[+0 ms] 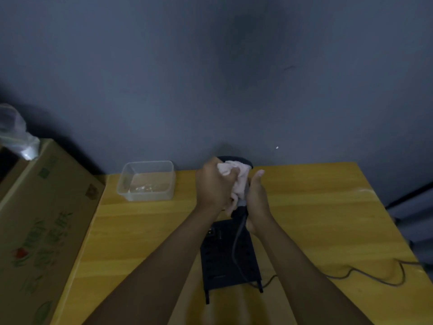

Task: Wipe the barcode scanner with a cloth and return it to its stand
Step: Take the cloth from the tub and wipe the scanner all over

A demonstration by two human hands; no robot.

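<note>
I hold a black barcode scanner [234, 159] upright above the middle of the yellow wooden table [316, 207]. My right hand [256, 200] grips its handle from the right. My left hand [214, 186] presses a pale pink cloth [236, 179] against the scanner's body, covering most of it; only the dark head and the grey lower handle show. A grey cable [236, 249] runs down from the handle. Below the hands lies the black stand [225, 256], flat on the table.
A clear plastic container [147, 181] sits at the table's back left. A large cardboard box [42, 226] stands left of the table with a plastic bag [14, 134] on top. The cable trails off to the right edge [375, 277]. A grey wall lies behind.
</note>
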